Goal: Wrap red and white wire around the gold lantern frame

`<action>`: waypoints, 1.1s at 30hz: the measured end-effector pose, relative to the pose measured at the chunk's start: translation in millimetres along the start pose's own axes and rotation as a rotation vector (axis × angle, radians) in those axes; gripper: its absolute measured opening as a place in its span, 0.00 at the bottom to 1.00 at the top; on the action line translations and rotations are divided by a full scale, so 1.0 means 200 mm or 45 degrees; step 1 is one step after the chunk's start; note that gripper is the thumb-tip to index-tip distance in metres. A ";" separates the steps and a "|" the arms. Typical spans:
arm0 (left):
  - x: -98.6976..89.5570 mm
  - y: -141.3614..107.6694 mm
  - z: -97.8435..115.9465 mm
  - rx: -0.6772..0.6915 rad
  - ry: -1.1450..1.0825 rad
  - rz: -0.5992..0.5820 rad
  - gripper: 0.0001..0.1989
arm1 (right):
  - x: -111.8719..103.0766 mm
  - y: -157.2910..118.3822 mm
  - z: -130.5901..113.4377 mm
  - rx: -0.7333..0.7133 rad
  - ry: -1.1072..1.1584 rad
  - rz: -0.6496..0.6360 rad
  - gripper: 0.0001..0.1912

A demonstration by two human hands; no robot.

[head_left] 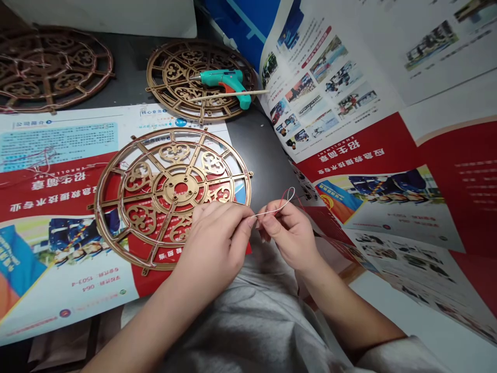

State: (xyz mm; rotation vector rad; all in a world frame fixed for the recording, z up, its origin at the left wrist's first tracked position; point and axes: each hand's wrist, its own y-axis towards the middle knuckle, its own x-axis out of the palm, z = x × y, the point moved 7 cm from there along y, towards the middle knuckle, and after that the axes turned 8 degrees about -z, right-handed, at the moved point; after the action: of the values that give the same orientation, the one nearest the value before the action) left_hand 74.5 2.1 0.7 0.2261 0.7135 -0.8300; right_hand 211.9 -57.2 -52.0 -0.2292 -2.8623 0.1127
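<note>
My left hand [219,241] and my right hand [291,235] meet close together in front of my lap. Both are closed in a pinch on a thin pair of wires [267,212], one white and one red. The white wire bends into a small loop above my right fingers. Beside and partly behind my left hand lies a round gold-brown openwork frame [182,191] with spokes and scroll ornaments. Thin strands run around its outer ring. My left hand hides its lower right part.
Two more round frames, one at the far left [46,67] and one at the back [166,57], lie on the dark table [260,150]. A teal glue gun [223,79] and a thin stick [233,95] rest on the back one. Printed sheets [89,290] cover the left; a poster [361,124] rises at right.
</note>
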 end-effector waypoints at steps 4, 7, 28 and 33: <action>0.01 0.00 0.00 0.009 0.025 0.004 0.06 | 0.00 0.00 0.01 0.023 -0.013 -0.040 0.16; 0.01 0.00 0.01 0.019 0.038 -0.004 0.06 | -0.01 -0.01 0.02 0.038 -0.029 -0.043 0.16; 0.01 0.00 0.00 -0.034 0.024 -0.011 0.08 | -0.16 -0.01 -0.01 -0.008 0.052 0.069 0.13; 0.01 0.02 0.01 -0.080 0.019 -0.036 0.08 | -0.19 0.00 -0.04 -0.027 0.061 0.144 0.12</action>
State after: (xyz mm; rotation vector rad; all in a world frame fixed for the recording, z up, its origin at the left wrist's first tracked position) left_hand 78.5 2.5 1.1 0.1665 0.7573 -0.8319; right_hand 250.6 -63.0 -54.1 -0.3930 -2.8033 0.0970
